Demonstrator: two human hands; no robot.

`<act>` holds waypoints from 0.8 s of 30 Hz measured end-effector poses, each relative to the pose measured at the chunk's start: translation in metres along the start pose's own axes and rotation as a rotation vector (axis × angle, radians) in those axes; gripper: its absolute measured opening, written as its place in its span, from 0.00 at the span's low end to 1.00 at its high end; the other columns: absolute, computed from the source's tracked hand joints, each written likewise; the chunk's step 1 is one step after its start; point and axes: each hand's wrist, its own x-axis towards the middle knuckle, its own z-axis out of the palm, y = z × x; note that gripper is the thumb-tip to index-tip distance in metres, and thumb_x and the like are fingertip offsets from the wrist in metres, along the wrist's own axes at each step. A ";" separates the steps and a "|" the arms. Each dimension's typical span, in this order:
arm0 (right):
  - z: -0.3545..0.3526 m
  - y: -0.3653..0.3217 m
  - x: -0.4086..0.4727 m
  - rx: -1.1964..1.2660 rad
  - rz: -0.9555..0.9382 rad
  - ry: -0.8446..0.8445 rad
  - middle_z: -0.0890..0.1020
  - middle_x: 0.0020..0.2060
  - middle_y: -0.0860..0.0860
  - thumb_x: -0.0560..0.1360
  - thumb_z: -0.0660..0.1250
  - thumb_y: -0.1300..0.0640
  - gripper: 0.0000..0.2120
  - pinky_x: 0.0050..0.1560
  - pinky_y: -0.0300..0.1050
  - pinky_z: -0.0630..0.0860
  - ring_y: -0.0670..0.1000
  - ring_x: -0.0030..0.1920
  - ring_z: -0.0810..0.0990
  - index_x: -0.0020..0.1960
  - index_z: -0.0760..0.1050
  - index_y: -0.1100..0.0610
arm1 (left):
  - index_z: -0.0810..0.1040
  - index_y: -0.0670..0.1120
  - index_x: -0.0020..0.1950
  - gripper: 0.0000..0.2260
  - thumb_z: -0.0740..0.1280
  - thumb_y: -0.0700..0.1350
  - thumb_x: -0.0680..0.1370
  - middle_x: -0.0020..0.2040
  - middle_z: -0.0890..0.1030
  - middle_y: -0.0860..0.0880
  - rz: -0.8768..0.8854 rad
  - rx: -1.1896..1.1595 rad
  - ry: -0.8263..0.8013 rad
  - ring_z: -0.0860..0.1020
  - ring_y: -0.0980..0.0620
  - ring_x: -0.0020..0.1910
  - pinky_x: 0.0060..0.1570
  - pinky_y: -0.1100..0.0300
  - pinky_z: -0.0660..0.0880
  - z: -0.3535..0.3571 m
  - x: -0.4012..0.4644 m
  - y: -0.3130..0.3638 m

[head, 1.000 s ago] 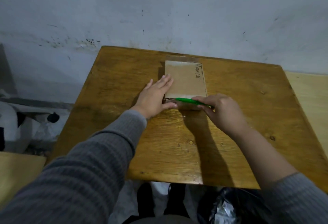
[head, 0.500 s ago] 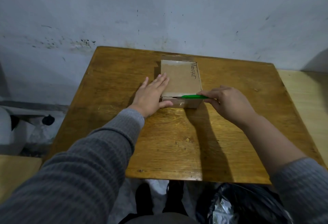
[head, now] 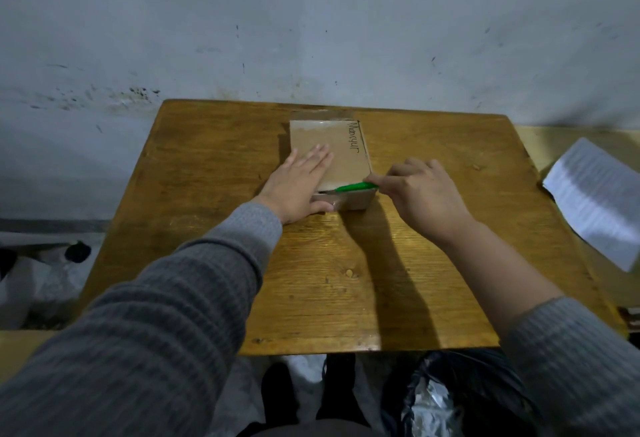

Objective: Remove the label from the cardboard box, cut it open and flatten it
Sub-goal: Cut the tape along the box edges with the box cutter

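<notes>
Green plastic shows at the tips of our right hand [head: 420, 194]: we pinch a green cutter [head: 356, 187], its blade end running leftward along the near top edge of the cardboard box [head: 341, 162]. Whether the blade is inside the seam we cannot tell. Just left of the cutter, our left hand [head: 298, 190] lies flat with straight fingers on the box top, its thumb wrapped over the near wall, holding nothing.

The main risk, as we judge it, is that thumb: it sits in the line of the cut, so a sudden slip through tape could carry the blade into it. If the left hand presses too lightly, the box could skid on the tabletop [head: 346, 291] and the cut wander. Pushing too deep might jam the blade in the cardboard.

Beyond the right hand, well apart, a sheet of printed paper [head: 595, 194] lies on a neighbouring surface.
</notes>
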 end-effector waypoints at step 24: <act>-0.006 0.041 -0.016 1.012 1.021 0.196 0.83 0.39 0.48 0.77 0.66 0.55 0.16 0.33 0.39 0.73 0.47 0.33 0.78 0.64 0.75 0.53 | 0.41 0.44 0.78 0.52 0.58 0.75 0.68 0.79 0.42 0.48 -0.052 -0.066 -0.020 0.42 0.52 0.77 0.73 0.47 0.38 -0.011 0.019 0.007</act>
